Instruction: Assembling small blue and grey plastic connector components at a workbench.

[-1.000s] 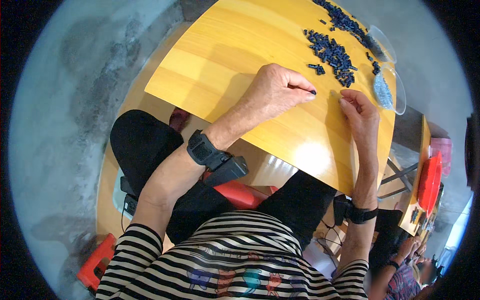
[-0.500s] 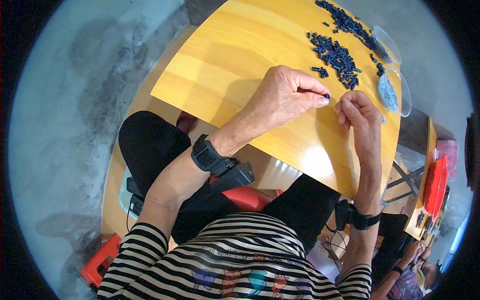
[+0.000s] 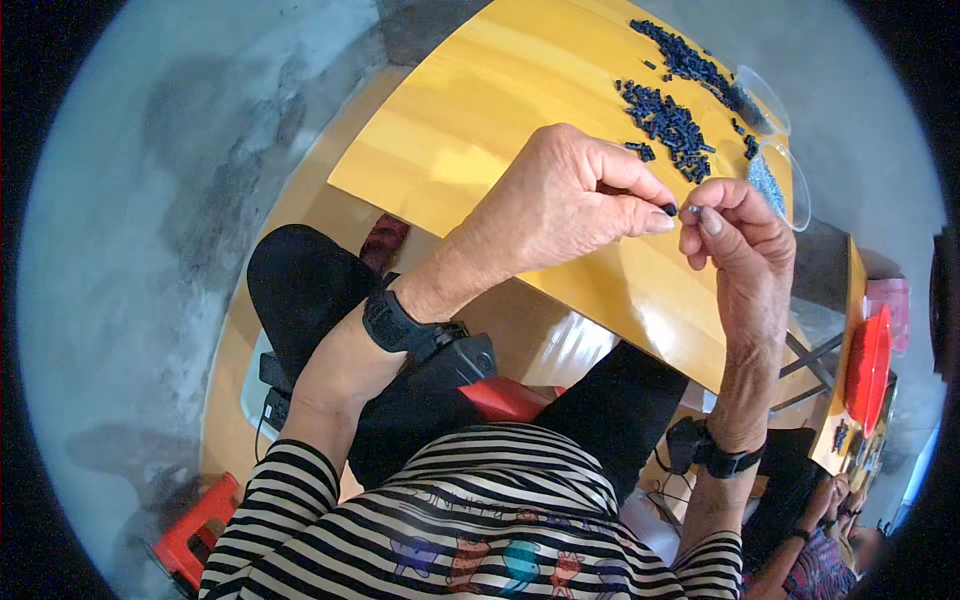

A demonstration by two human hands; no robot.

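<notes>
My left hand (image 3: 570, 200) pinches a small black cylindrical piece (image 3: 669, 209) between thumb and forefinger. Facing it, my right hand (image 3: 745, 235) is closed in a pinch on a tiny pale piece (image 3: 694, 210), too small to name. The two sets of fingertips almost meet above the yellow table (image 3: 460, 110); whether the pieces touch I cannot tell. Beyond my hands lies a loose pile of small black cylindrical pieces (image 3: 665, 122). A clear cup of tiny light-blue pieces (image 3: 766, 186) lies tipped at the table's right edge, partly behind my right hand.
Farther back, another clear cup (image 3: 768, 98) lies tipped beside a second black pile (image 3: 690, 62). At the right, a red tray (image 3: 868, 368) sits on another table, near another person's hands (image 3: 825, 500). A red stool (image 3: 195, 530) stands at lower left.
Both hands have come nearer to me and shifted right, and their fingertips are closer together. The pale piece now shows at my right fingertips. The view has shifted slightly.
</notes>
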